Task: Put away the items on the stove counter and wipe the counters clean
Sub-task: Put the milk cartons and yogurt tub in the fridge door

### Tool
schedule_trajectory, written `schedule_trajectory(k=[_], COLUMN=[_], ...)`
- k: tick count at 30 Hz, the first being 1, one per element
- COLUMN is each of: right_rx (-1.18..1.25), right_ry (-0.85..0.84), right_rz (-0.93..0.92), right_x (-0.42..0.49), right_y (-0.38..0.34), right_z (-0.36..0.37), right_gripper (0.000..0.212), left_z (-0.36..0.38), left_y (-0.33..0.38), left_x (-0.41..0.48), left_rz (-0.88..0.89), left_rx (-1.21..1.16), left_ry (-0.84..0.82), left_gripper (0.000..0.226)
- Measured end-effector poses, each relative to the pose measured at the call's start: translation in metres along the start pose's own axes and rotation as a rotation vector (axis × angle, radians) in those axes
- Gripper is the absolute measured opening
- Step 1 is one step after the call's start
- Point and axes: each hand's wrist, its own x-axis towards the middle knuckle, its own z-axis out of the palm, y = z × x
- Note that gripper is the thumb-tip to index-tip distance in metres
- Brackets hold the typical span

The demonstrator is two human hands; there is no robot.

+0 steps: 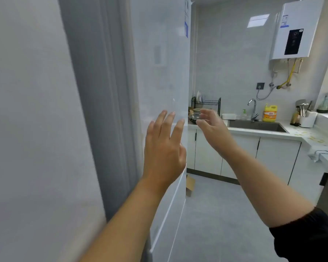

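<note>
Counter [295,134]: pale top round the sink [257,126], yellow flecks on it right of sink. Cloth [319,151] bunched on counter edge, well right of sink. Yellow bottle [270,113] just behind sink; utensil holder [307,119] further right of sink; pan [194,116] and dish rack [206,104] left of sink. Fridge door [159,63] tall, white, far left of sink. Left hand [164,148] fingers straight and spread at the fridge door, contact uncertain. Right hand [210,122] loosely curled, holding nothing, apart from left hand

Home kitchen; sink [257,126], fridge [159,72]
</note>
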Motion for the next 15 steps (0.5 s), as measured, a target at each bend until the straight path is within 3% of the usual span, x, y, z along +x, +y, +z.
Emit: schedule_trajectory(k=[3, 6, 8, 12, 15], right_rx=[0.174, 0.215, 0.228, 0.251, 0.234], right_ry=[-0.090, -0.135, -0.147, -0.153, -0.168], right_rz=[0.123, 0.160, 0.169, 0.200, 0.208], right_x=[-0.015, -0.028, -0.035, -0.045, -0.052], right_y=[-0.005, -0.010, -0.014, -0.019, -0.017], right_z=[0.000, 0.004, 0.008, 0.009, 0.005], right_gripper=[0.037, 0.037, 0.037, 0.034, 0.034], left_z=[-0.021, -0.032, -0.033, -0.041, -0.042], left_y=[-0.001, 0.003, 0.004, 0.007, 0.008], left_x=[-0.015, -0.031, -0.034, -0.033, -0.036], left_rz=[-0.150, -0.506, -0.649, -0.751, -0.708], left_rx=[-0.080, -0.302, -0.381, -0.548, -0.559], left_ry=[0.107, 0.098, 0.084, 0.129, 0.127], left_gripper=[0.059, 0.072, 0.069, 0.068, 0.068])
